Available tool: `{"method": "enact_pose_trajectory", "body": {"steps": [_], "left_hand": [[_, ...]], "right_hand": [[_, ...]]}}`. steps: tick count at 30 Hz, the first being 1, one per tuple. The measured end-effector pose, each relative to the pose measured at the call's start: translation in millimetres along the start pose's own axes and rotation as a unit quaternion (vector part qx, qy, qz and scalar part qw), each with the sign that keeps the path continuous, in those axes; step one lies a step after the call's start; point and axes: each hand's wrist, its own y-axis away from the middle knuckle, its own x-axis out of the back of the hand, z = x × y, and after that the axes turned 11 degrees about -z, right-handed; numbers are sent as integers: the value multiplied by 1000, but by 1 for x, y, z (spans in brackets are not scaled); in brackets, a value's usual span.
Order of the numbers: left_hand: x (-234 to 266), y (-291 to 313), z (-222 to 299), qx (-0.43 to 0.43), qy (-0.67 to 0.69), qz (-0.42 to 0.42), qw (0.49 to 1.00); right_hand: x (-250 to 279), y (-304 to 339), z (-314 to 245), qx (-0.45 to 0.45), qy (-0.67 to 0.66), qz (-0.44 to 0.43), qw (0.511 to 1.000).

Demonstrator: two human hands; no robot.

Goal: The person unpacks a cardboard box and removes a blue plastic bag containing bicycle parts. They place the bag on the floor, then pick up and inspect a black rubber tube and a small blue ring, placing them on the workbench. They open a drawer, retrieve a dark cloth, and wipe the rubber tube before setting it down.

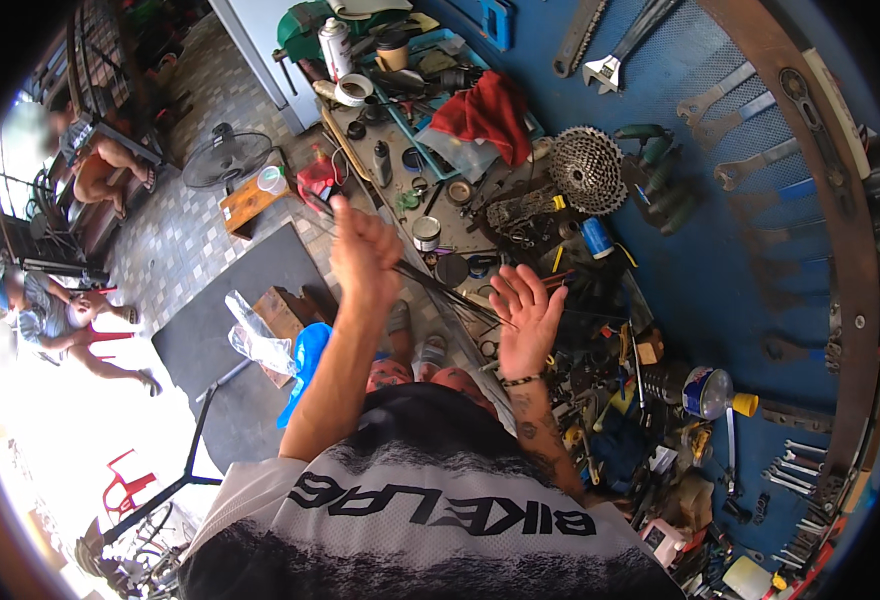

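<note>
Thin strands (440, 287) run fr. L hand (365, 255) twd. R hand (530, 315). Wkbench (460, 228): fwd of both hands. At bench far end: spray can (335, 50); cup (393, 52) to R of can. Tray (422, 150) nearer, w/ cloth (485, 115) on top. Sprocket cluster (588, 170): R of tray, adj. tool board (715, 325). Wrenches (745, 122) mtd. on board. Bottle (708, 393): R of and behind R hand. Mat (210, 320): L of L hand; carton (278, 322) on mat, plastic bag (258, 345) beside carton. Fan (228, 160): on flr., fwd of mat, near wood box (252, 205). Seated persons (100, 165): far L.

Red cloth (488, 112) nr sprocket cassette (588, 170); blk fan (226, 158).
</note>
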Motion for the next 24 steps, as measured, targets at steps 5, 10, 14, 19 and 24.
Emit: {"method": "enact_pose_trajectory", "body": {"steps": [5,10,14,19,24], "left_hand": [[-9,47,-54,145,-4,-2,989],[28,71,-23,269,-296,-93,912],[49,111,-33,269,-530,-145,791],[81,132,-39,232,-477,-172,830],[129,126,-15,235,-227,-73,942]], "right_hand": [[-44,0,38,-45,136,-65,987],[-50,-23,-4,24,338,-113,934],[-69,-64,-14,156,447,-207,856],[-80,-86,3,-176,577,-369,707],[-78,-100,74,-80,503,-302,806]]}}
